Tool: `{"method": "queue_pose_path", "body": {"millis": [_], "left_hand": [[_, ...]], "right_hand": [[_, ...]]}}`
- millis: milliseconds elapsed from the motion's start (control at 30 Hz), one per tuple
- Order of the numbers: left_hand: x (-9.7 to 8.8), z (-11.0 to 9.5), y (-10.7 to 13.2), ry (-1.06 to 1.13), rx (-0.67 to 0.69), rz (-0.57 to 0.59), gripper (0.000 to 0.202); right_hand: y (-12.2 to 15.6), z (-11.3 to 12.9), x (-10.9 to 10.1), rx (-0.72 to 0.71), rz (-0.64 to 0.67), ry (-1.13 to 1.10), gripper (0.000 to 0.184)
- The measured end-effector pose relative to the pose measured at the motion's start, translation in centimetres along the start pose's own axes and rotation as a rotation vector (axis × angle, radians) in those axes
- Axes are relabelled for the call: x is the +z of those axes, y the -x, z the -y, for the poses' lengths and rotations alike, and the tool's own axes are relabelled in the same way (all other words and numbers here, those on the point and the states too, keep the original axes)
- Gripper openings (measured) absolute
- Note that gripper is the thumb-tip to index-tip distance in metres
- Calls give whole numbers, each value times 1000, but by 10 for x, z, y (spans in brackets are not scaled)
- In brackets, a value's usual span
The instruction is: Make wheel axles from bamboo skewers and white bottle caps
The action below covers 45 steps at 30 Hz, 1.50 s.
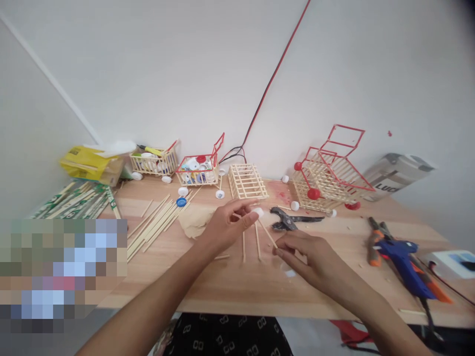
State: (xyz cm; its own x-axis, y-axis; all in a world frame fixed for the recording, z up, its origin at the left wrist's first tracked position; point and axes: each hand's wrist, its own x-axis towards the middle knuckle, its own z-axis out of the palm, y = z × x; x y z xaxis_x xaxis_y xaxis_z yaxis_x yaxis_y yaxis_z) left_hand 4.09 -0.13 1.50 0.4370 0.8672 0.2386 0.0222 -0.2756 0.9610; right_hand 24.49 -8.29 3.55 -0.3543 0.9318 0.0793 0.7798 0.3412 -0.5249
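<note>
My left hand (226, 225) hovers over the wooden table (237, 287) with its fingers pinched on a small white bottle cap (259, 212). A thin wooden stick (267, 234) runs from that cap down to my right hand (309, 257), whose thumb and fingers pinch its lower end. Two more short sticks (251, 242) lie on the table just below the hands. Black pliers (291, 220) lie just beyond my right hand.
Stick-built carts stand along the wall: two small ones (196, 170) filled with caps, a bare frame (247, 181), and a red-trimmed one (330, 175) on its side. Loose sticks (154, 225) lie left, chopstick packets (74, 200) far left. A blue glue gun (403, 259) lies right.
</note>
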Motion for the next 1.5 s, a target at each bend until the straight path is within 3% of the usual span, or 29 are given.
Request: {"method": "queue_pose_path", "body": {"millis": [167, 700, 800, 900, 1000, 1133, 1333, 1500], "left_hand": [[2, -1, 2, -326, 147, -23, 34], [-1, 0, 1, -367, 134, 133, 27], [0, 0, 1, -345, 112, 113, 25], [-3, -2, 1, -343, 79, 16, 33], [-10, -6, -1, -370, 60, -138, 37], [-22, -10, 0, -379, 50, -250, 32], [-39, -5, 23, -410, 14, -281, 24], [-52, 4, 49, -574, 38, -242, 20]], "right_hand": [[3, 0, -1, -3, 13, 113, 24], [3, 0, 2, -31, 69, 177, 27], [2, -5, -2, -19, 68, 173, 27], [-2, -12, -18, -2, 5, 163, 26], [-16, -21, -41, 140, -94, 237, 28], [-52, -33, -59, 341, -32, 474, 31], [-113, -60, -49, 476, 108, 520, 20], [-143, -68, -41, 629, 164, 565, 34]]}}
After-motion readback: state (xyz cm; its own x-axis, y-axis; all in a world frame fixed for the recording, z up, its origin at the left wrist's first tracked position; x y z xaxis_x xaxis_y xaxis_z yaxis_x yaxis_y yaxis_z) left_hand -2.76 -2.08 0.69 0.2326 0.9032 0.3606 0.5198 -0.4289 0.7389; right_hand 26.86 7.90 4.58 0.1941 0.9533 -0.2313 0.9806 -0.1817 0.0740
